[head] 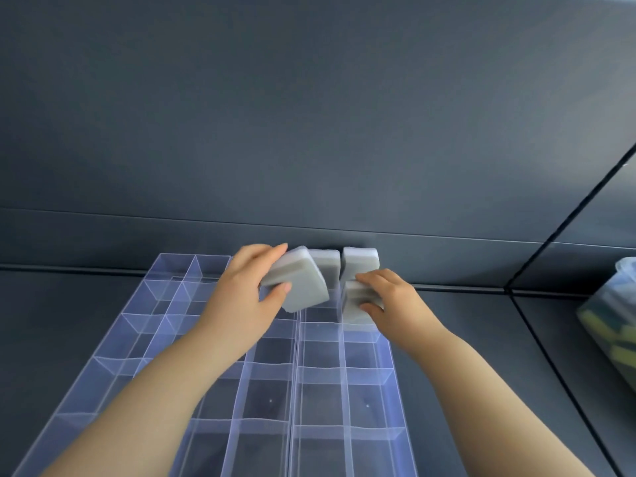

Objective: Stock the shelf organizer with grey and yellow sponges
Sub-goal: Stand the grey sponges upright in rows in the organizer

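At the 3 o'clock edge of the view a clear bag is cut off and blurred; yellow and dark shapes show inside it, too soft to make out singly. The near end of the clear organizer runs out of the view at 6 o'clock, and both forearms cover several of its compartments. The left hand grips a tilted grey sponge, thumb pressed on its near face and fingers curled over its far edge, held above the organizer's far middle compartments. The right hand pinches an upright grey sponge, fingers over the top and thumb on the near side; it stands on edge in the rightmost column, and whether it is one piece or two pressed together cannot be told. The tilted sponge lies at 3 o'clock of the left palm, the upright one at 9 o'clock of the right. Just beyond them, toward 12 o'clock, two more grey sponges stand in the farthest row: the back middle sponge and the back right sponge, partly hidden by the held ones. The organizer rests on a dark shelf.
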`<state>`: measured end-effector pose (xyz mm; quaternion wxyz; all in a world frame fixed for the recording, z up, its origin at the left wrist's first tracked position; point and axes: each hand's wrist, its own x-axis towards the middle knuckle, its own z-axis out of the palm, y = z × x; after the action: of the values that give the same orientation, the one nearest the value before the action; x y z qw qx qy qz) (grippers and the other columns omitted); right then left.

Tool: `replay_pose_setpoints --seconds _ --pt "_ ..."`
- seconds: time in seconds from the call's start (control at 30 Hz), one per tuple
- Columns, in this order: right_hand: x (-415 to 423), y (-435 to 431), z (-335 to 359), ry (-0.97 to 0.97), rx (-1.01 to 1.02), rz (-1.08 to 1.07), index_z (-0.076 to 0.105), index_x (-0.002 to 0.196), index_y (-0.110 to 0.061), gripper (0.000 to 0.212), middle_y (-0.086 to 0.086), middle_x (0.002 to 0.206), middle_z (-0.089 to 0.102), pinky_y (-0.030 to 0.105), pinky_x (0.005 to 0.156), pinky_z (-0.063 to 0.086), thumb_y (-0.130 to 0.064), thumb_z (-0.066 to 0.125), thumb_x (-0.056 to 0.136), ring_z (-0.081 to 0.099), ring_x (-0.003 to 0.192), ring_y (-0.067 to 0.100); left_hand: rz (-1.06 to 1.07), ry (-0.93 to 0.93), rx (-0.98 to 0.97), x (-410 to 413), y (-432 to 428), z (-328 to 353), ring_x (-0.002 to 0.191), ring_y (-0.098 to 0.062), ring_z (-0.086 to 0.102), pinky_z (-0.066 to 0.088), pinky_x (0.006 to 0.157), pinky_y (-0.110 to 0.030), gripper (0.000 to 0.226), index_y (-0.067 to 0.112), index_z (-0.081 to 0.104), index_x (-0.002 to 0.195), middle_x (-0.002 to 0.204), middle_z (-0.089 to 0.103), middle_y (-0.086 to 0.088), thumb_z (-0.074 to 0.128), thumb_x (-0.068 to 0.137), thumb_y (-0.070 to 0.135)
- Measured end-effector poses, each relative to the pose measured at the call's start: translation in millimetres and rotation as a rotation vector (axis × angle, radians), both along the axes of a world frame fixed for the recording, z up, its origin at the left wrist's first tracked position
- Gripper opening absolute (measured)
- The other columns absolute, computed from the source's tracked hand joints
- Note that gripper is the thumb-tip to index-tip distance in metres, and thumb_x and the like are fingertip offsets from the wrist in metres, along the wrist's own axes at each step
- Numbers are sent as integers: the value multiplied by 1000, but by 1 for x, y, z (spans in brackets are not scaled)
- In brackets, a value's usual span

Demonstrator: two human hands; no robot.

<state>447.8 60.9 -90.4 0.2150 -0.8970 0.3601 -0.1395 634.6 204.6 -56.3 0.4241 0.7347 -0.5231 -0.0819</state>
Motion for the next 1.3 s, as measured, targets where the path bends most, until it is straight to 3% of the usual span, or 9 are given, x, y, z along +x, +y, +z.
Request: replay_pose_setpoints --seconds 0.23,0.33,0.5,0.63,0.83,1.0,1.07,1.17,1.3 --pt "-3 -5 -8 -15 -97 13 49 131 -14 43 0 132 49 27 96 38 -16 58 89 43 121 22 -129 -69 139 -7 -30 4 94 -3 45 26 77 4 50 27 45 136 119 39 17 59 90 16" --pt "-6 -5 -10 -65 -172 29 57 124 -11 38 0 125 57 25 92 39 -11 62 86 49 115 24 -189 -89 173 -10 -38 3 90 6 44 27 74 3 51 33 42 135 120 40 17 57 90 14" --pt "-7 -7 -22 -134 -290 45 66 108 -9 38 2 107 67 27 86 44 -2 74 72 61 99 28 -211 -136 241 -11 -44 -7 97 -7 41 28 76 -9 46 34 46 131 121 40 11 55 91 11" --pt "-6 -5 -24 -153 -287 35 66 108 -8 39 2 106 67 33 78 52 0 75 71 62 96 29 -226 -151 296 -11 -51 -18 89 -6 40 26 72 -8 45 34 46 132 116 34 16 53 93 12" --pt "-4 -5 -24 -151 -273 27 66 109 -6 39 5 107 67 27 84 42 3 73 71 62 97 31 -277 -124 362 -9 -59 -38 97 -6 43 32 84 -14 46 30 50 132 113 38 15 52 92 6" --pt "-2 -4 -24 -140 -277 30 66 109 -5 39 7 108 67 33 85 48 4 72 72 61 98 32 -282 -130 364 -6 -60 -45 97 -7 44 30 85 -12 48 30 48 134 115 42 11 52 93 7" --pt "-3 -3 -19 -95 -251 34 62 117 -7 40 6 118 63 36 90 50 0 67 79 56 109 31 -283 -152 371 -6 -60 -43 96 -7 44 32 86 -14 48 31 46 136 121 44 8 52 93 10" --pt "-7 -2 -10 5 -184 54 44 136 -15 48 -1 140 45 27 109 30 -15 57 90 34 132 20 -267 -268 391 -9 -57 -37 101 -9 45 38 88 -21 47 33 42 137 126 43 11 52 94 18" --pt "-17 8 4 16 -131 51 30 143 -24 56 -8 150 28 19 110 16 -28 53 93 16 141 11 -165 -483 340 -19 -49 -22 115 -11 44 46 84 -32 40 28 47 134 128 45 11 50 95 30"
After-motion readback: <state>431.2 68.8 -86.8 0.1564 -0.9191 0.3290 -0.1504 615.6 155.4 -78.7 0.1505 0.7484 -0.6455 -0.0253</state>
